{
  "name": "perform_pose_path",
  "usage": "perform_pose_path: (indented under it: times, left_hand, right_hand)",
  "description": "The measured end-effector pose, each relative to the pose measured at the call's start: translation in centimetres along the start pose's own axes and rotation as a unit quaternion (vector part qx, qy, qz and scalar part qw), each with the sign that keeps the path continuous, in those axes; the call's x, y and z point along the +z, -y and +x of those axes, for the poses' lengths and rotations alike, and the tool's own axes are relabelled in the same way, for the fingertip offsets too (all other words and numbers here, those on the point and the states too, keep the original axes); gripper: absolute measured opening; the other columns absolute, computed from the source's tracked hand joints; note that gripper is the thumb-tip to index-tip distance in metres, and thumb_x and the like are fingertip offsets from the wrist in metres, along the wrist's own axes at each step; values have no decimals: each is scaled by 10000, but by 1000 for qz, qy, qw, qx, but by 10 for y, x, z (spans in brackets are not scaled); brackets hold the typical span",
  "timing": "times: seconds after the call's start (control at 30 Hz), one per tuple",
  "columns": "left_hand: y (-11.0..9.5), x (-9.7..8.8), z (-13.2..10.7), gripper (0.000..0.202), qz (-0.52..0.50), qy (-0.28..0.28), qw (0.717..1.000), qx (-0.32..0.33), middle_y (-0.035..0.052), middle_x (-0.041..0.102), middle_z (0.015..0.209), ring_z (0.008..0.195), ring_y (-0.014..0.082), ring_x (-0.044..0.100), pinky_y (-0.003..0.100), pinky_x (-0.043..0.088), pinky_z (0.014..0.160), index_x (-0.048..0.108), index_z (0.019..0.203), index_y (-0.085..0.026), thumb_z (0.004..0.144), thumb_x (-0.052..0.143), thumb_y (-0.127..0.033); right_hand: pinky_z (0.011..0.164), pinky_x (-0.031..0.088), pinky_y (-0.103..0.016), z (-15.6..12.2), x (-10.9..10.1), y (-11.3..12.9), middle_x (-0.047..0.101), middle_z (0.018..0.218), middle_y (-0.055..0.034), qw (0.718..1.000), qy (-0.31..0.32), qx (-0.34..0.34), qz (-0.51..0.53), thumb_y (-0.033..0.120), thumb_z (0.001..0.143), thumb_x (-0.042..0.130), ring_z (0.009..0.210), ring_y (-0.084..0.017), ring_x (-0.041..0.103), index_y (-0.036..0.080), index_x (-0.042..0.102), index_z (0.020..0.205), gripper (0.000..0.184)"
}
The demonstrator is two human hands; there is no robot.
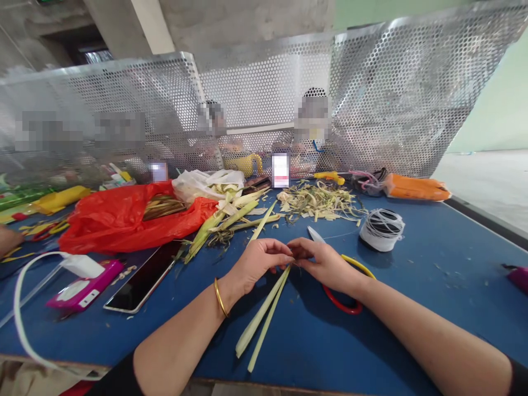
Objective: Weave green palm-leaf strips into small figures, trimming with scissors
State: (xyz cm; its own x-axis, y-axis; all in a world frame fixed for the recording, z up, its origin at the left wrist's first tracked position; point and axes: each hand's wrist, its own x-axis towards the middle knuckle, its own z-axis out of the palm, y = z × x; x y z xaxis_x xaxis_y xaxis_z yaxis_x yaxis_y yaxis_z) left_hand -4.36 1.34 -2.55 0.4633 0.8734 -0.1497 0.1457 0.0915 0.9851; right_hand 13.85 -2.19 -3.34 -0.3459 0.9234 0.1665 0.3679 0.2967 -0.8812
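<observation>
Pale green corn husk strips run from my fingertips down toward the front of the blue table, two ends splayed apart. My left hand is closed in a pinch on them, and another part of the husk sticks out beyond it. Fingertip to fingertip with it, my right hand pinches at the same spot, where the strips meet; the exact grip is partly hidden. Scissors with a red and yellow handle lie beneath my right hand, their blade pointing away. To the right sits a spool of white thread.
Husk scraps are heaped behind my hands. At left lie more husks, a red plastic bag, a phone and a purple power strip. A perforated metal screen stands behind; people are beyond it. An orange packet lies back right.
</observation>
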Motion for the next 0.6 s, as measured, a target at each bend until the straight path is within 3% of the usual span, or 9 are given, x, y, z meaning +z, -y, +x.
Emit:
perform_pose_path:
  times: [0.13, 0.33, 0.6]
  left_hand:
    - [0, 0, 0, 156, 27, -9, 1000, 10, 10, 662, 655, 570, 95, 558, 196, 407, 527, 703, 753, -146, 636, 743, -240]
    - [1, 4, 1, 107, 81, -36, 993, 79, 21, 711, 725, 696, 146, 645, 254, 506, 703, 703, 723, -158, 635, 745, -203]
    - [6, 3, 4, 119, 105, -62, 988, 90, 32, 726, 759, 717, 164, 673, 253, 522, 686, 690, 758, -164, 660, 741, -208]
  right_hand:
    - [789, 519, -341, 1, 1, -2, 693, 886, -15, 1000, -21, 12, -8, 87, 785, 527, 822, -156, 665, 219, 587, 1008, 265]
    - [762, 520, -324, 2, 2, -9, 695, 867, -4, 999, -30, 7, -9, 80, 776, 530, 807, -149, 665, 226, 596, 971, 252]
    - [748, 526, -332, 3, 3, -14, 705, 859, -5, 999, -28, 34, 5, 47, 745, 514, 795, -159, 682, 226, 585, 981, 305]
